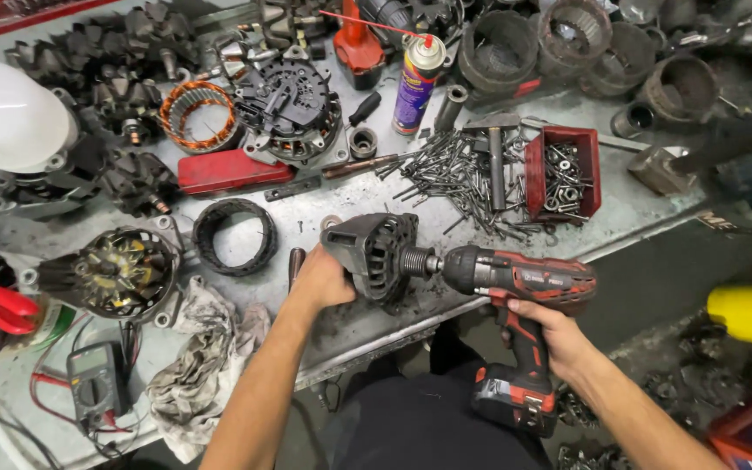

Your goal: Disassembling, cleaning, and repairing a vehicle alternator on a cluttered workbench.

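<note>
Matt metal alternator housing point(376, 252), glossy plastic drill point(520, 278).

Left grip point(322, 280) closed, arm extended forward; right grip point(557, 335) clenched, wrist bent.

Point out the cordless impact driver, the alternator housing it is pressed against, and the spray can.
cordless impact driver point(524, 277), head view, on its red and black body.
alternator housing point(376, 252), head view, on its dark ribbed side.
spray can point(415, 83), head view, on its purple label.

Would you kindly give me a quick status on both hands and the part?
Left hand steadies alternator on bench edge. Right hand grips red drill, nose on alternator shaft. Loose bolts behind, apart.
</note>
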